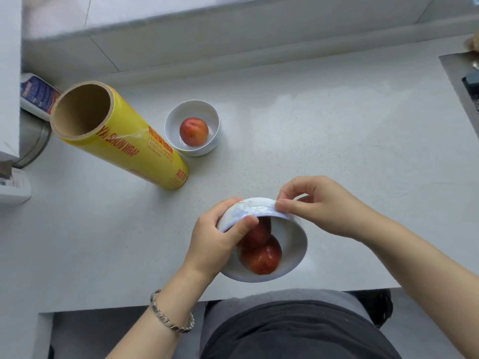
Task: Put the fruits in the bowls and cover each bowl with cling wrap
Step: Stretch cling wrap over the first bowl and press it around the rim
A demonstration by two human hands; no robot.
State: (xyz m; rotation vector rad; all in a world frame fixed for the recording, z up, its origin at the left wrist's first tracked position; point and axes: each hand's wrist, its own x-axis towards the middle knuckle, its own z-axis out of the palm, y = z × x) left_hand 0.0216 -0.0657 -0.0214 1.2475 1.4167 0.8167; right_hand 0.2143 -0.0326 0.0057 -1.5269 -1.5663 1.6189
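A white bowl near the counter's front edge holds two red fruits, one behind the other. Clear cling wrap is bunched over the bowl's far rim. My left hand grips the bowl's left rim, thumb over the wrap. My right hand pinches the wrap at the far rim. A second white bowl farther back holds one red fruit and is uncovered. A big yellow cling wrap roll stands upright to its left.
A white and blue bottle lies at the far left beside a metal pot. A white device sits at the left edge. A dark sink or hob edge is at the far right. The tiled wall runs along the back.
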